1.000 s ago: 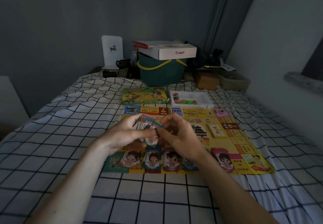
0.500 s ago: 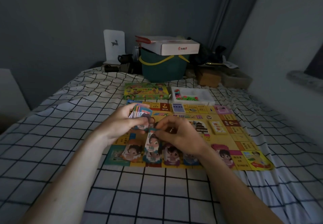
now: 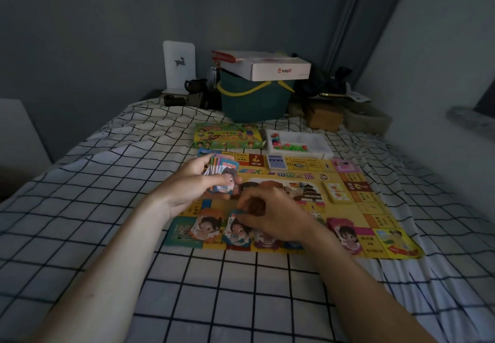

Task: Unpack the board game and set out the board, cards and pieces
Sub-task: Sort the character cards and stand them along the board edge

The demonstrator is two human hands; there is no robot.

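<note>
Checked bedsheet (image 3: pixel 107 208) under yellow board (image 3: pixel 356 208); cartoon-faced cards (image 3: pixel 235 231).

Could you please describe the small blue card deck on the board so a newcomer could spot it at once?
Find the yellow game board on the checked bedsheet. At its far edge, just before the white tray, lies the blue card deck, the only blue-backed pile.

We are in a dim bedroom at home: a bed (image 3: pixel 187 275) with a checked sheet fills the view, a grey curtain (image 3: pixel 345 21) hangs in the corner, and a green basket (image 3: pixel 254 98) and boxes (image 3: pixel 270 68) crowd the far end.
</note>
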